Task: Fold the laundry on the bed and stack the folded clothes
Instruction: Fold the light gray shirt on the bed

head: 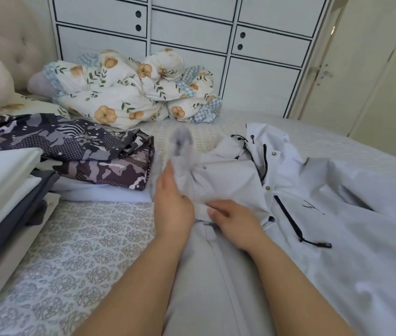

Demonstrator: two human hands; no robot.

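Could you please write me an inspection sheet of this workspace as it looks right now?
Surface: bed with patterned cover.
Job's things: white jacket spread out, sleeve being folded; folded stack at left; patterned cloth folded beside it.
Clutter: crumpled floral duvet at the far edge.
Grippers: left hand grips the sleeve; right hand presses on the jacket.
Cables: nothing seen.
Surroundings: drawers, headboard, door.

A: Blurred items?
B: Raised sleeve end (182, 141) of white jacket (337, 190); left hand (171, 204) fingertips buried in fabric.
A: Cropped?
B: Folded stack (3, 190), left edge; jacket hem, bottom and right edges.
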